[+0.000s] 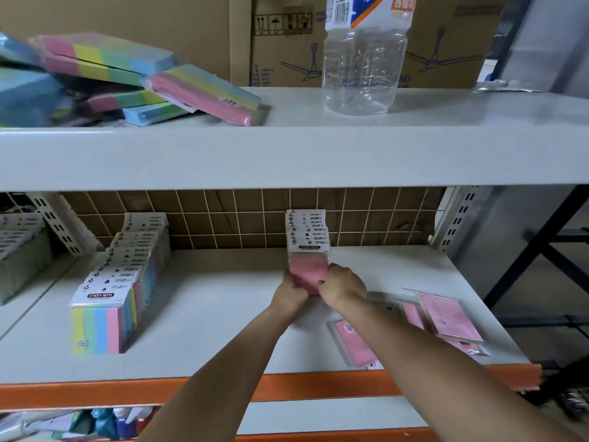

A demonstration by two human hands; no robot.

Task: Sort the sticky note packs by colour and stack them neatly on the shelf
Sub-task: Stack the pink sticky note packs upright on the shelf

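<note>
An upright row of pink sticky note packs (308,250) stands at the middle back of the lower shelf (207,314). My left hand (291,293) grips its left side and my right hand (342,287) grips its right side, both curled round the front pack. A long upright row of rainbow-striped packs (111,301) stands to the left. Loose pink packs (446,320) lie flat on the shelf at the right, one more pink pack (352,342) near the front edge.
The upper shelf (318,148) carries a loose heap of rainbow packs (127,78) at the left and a clear plastic bottle (363,59). Cardboard boxes (287,43) stand behind. A wire grid (223,218) backs the lower shelf. An orange rail (79,393) edges its front.
</note>
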